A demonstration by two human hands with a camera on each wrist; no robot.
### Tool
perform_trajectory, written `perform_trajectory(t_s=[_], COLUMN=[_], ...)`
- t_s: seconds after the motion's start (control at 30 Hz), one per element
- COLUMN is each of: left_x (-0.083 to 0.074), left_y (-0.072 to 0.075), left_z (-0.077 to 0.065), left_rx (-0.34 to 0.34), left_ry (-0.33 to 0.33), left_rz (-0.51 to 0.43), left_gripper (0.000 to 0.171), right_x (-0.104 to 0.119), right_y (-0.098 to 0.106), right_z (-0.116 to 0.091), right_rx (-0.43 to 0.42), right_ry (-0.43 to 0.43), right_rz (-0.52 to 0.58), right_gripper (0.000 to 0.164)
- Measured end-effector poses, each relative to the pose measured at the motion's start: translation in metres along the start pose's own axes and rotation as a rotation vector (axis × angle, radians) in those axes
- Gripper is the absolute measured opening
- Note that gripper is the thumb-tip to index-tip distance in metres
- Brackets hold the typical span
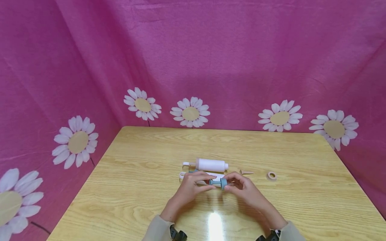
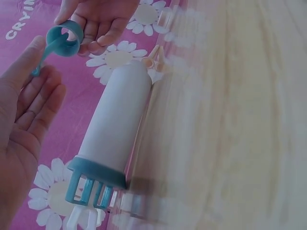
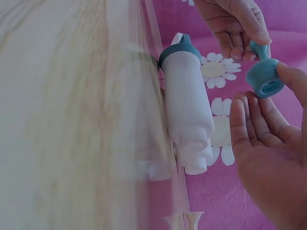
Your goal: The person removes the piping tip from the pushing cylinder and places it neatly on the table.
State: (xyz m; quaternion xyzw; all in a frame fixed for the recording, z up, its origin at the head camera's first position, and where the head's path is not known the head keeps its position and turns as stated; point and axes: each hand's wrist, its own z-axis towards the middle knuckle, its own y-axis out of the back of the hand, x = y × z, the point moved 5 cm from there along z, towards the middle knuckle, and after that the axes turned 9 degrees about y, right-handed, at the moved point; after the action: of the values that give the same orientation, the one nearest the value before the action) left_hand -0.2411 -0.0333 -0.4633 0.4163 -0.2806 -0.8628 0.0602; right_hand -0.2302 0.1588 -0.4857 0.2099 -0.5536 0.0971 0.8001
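Observation:
A teal plastic piece (image 1: pixel 223 183), a round cap with a thin stem, is held up between both hands. My left hand (image 1: pixel 187 188) pinches the end of the stem between thumb and forefinger. On the opposite side, my right hand (image 1: pixel 245 190) pinches the wide cap (image 3: pixel 263 76) by its rim. Behind the hands lies a white tube with a teal collar (image 2: pixel 103 173), partly covered by the left fingers in the head view. Farther back is a second white tube (image 1: pixel 211 165) with a beige collar and a plunger handle at its left end.
On the wood table (image 1: pixel 144 154), a small beige nozzle-like piece (image 1: pixel 248 172) lies right of the tubes. Farther right is a beige ring (image 1: pixel 269 178). A pink cloth (image 1: pixel 229 60) with white flowers hangs behind the table and along its sides.

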Motion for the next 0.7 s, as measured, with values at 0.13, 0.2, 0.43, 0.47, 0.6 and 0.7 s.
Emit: perform_trajectory(t_s=[0.13, 0.2, 0.43, 0.47, 0.6, 0.7], left_x=[0.001, 0.002, 0.005, 0.006, 0.005, 0.005], left_y=[-0.001, -0.002, -0.004, -0.004, -0.005, -0.007], left_z=[0.000, 0.001, 0.001, 0.001, 0.003, 0.004], left_rx=[-0.009, -0.011, -0.007, -0.007, -0.017, -0.023], left_ry=[0.010, 0.013, 0.028, 0.029, 0.013, -0.001], left_rz=[-0.002, -0.004, -0.017, -0.018, -0.023, -0.027], left_gripper=[0.028, 0.027, 0.024, 0.024, 0.022, 0.020], right_x=[0.001, 0.001, 0.000, 0.000, 0.000, 0.000], right_y=[0.004, 0.007, 0.020, 0.022, 0.029, 0.033], right_z=[-0.003, -0.005, -0.012, -0.013, -0.017, -0.021], right_rx=[-0.023, -0.037, -0.092, -0.099, -0.117, -0.126], right_ry=[0.000, -0.011, -0.011, -0.009, -0.007, -0.015], right_rz=[-0.009, -0.018, -0.078, -0.081, -0.091, -0.100], right_gripper=[0.031, 0.031, 0.030, 0.030, 0.031, 0.033])
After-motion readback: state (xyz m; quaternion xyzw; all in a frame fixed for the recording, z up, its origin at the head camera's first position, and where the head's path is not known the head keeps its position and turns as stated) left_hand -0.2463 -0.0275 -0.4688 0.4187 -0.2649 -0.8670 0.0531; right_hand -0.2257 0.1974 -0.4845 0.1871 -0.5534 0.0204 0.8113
